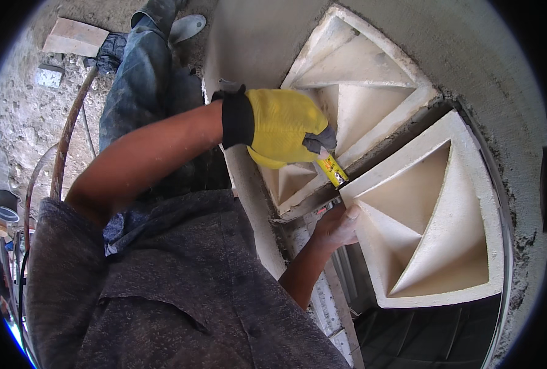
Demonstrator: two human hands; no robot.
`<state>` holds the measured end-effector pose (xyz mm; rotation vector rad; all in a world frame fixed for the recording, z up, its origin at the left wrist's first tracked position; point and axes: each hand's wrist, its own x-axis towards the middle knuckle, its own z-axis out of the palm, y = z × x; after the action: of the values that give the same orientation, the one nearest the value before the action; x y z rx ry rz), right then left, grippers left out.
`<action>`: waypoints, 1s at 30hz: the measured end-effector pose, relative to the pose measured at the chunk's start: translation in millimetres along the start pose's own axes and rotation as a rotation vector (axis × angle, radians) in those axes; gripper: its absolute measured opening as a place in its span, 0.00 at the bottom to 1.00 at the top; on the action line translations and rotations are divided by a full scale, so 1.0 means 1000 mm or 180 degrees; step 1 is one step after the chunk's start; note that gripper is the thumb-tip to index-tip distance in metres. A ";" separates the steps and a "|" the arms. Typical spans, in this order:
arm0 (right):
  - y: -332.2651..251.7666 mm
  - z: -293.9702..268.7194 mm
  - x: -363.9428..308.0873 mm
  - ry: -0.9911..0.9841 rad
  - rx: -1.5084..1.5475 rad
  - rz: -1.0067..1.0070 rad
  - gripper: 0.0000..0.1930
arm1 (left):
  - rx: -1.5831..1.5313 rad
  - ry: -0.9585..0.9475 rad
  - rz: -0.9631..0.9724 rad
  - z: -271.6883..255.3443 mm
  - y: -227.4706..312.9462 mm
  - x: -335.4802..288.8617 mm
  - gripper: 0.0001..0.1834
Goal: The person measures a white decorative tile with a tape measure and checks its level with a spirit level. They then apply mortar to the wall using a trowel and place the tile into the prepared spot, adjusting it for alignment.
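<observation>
Centre frame, the left hand in its yellow glove has its fingers clenched round a yellow-handled tool, whose tip sits in the dark gap between two pale decorative blocks. Just below, the bare right hand presses its fingers against the edge of the lower-right block, gripping the corner there. The upper block sits above the gap, set in rough grey mortar wall. The left forearm crosses in front of the person's jeans; in the upper left lie rubble floor and a flat tile piece.
</observation>
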<state>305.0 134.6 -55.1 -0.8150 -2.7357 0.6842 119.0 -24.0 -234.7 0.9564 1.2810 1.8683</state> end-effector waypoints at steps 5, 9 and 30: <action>0.000 0.002 -0.006 0.0065 0.0358 0.0272 0.25 | 0.0437 0.0234 -0.0347 0.011 0.014 -0.001 0.13; -0.002 0.003 -0.006 0.0089 0.0501 0.0397 0.26 | 0.0710 0.0095 -0.0683 0.013 0.026 0.001 0.14; -0.020 0.023 0.008 0.0142 0.0723 0.0738 0.29 | -0.2370 0.0240 -0.1744 -0.044 -0.003 -0.036 0.20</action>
<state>281.4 115.3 -65.0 -1.0856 -2.4869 0.9879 99.6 -73.8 -255.4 0.1200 0.6740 1.7173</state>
